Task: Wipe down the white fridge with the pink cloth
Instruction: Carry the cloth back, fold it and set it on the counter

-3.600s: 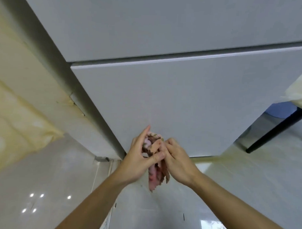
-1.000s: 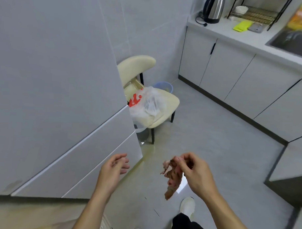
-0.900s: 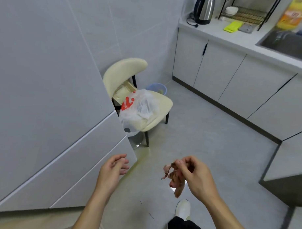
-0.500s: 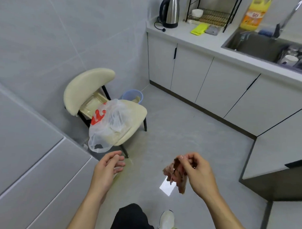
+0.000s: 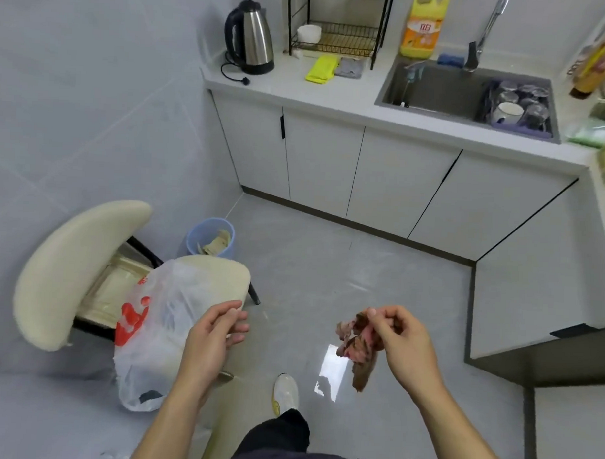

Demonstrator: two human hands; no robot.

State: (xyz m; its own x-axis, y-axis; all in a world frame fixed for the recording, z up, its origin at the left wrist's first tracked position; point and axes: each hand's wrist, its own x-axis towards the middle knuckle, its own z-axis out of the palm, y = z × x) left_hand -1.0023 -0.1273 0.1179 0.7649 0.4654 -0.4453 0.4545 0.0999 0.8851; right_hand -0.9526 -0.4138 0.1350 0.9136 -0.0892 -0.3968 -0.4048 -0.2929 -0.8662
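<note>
Pink cloth (image 5: 357, 348) hangs crumpled from our right hand (image 5: 401, 346), pinched between thumb and fingertips over the grey floor (image 5: 326, 281), near right. Our left hand (image 5: 211, 343) hovers loosely curled, holding nothing, beside the plastic bag (image 5: 153, 327) on the cream chair (image 5: 63, 272).

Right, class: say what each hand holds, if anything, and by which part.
The right hand pinches the cloth by its bunched top end, and the rest hangs down. The left hand holds nothing.

The grey floor (image 5: 327, 271) carried a cream chair (image 5: 70, 266) and a blue bin (image 5: 208, 239); the counter (image 5: 319, 96) bore a kettle (image 5: 254, 38) and a yellow cloth (image 5: 322, 68).
</note>
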